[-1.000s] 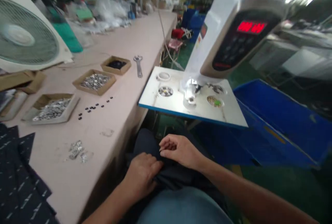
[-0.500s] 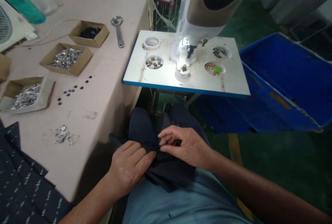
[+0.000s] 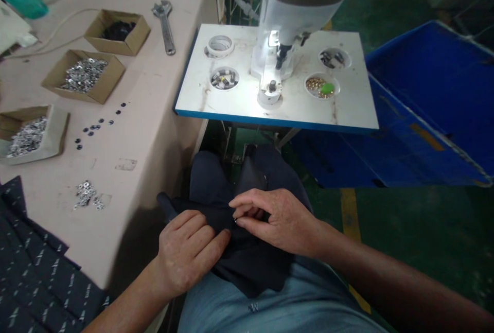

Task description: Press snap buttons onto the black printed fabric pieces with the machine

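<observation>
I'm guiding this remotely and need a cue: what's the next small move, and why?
Probably have the right hand press the small shiny piece it seems to pinch against the dark fabric, since the left hand rests on that fabric close by.

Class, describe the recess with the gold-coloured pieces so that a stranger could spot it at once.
Find the white machine at the blue-edged white board. On the board's right side in the picture, choose the round recess nearer the viewer. Unlike its neighbours, it holds gold-coloured pieces and a bright green piece.
</observation>
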`<state>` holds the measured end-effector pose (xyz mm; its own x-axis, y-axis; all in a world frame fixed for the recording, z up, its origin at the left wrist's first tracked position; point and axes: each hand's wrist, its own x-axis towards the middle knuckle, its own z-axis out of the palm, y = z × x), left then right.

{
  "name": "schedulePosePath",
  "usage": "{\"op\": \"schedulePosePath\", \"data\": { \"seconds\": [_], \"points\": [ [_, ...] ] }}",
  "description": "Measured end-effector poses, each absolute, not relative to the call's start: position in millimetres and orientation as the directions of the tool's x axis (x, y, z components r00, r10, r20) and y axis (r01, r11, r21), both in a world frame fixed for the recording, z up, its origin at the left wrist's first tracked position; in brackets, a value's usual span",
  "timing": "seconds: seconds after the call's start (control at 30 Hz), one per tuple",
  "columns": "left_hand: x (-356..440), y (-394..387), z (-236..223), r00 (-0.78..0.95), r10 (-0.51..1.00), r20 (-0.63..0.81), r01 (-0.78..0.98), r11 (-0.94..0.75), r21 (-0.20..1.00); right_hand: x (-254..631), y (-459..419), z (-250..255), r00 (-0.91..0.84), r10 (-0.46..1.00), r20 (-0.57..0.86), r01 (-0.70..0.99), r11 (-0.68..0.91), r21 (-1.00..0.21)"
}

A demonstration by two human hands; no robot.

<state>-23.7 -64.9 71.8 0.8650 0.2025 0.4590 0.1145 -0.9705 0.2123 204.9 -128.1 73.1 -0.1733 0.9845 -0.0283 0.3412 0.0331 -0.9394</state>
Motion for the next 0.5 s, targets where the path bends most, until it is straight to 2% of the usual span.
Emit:
{"op": "schedulePosePath", "data": {
  "seconds": [0.5],
  "points": [
    [-20.8,-67.9,78.1,0.86,0.201,0.469,0.116,-0.972,0.203,206.2,-129.3,72.5,-0.229,0.963,0.142,0.425,0.23,-0.875]
  ]
}}
